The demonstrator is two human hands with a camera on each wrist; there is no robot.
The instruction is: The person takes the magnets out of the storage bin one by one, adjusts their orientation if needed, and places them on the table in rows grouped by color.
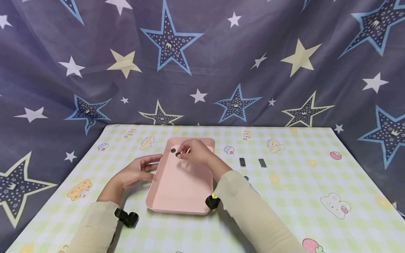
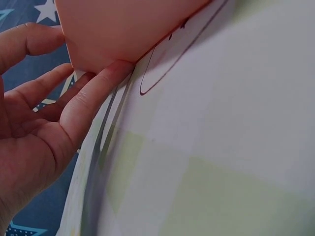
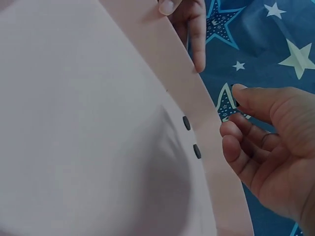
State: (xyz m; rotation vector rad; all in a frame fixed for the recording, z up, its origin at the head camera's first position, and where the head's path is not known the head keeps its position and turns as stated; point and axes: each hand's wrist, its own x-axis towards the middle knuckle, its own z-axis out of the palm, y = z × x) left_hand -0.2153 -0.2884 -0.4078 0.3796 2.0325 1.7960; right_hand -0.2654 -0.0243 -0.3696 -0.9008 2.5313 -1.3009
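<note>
A pink rectangular tray [image 1: 180, 189] lies on the table. Over its far left part, my right hand [image 1: 196, 153] pinches a small black piece [image 3: 236, 97] between thumb and fingers; its shape is mostly hidden. Inside the tray are two small dark discs [image 3: 186, 123], close to its side wall. My left hand [image 1: 136, 172] is at the tray's left side, its extended fingers and thumb touching the outer wall [image 2: 108, 39]. One left fingertip [image 3: 167, 7] reaches the rim in the right wrist view.
Right of the tray lie two dark rectangular pieces [image 1: 242, 162]. A dark object [image 1: 246, 178] shows partly behind the right sleeve. The checked tablecloth [image 1: 284, 211] carries printed animals and fruit. A star-patterned curtain [image 1: 202, 63] hangs behind the table.
</note>
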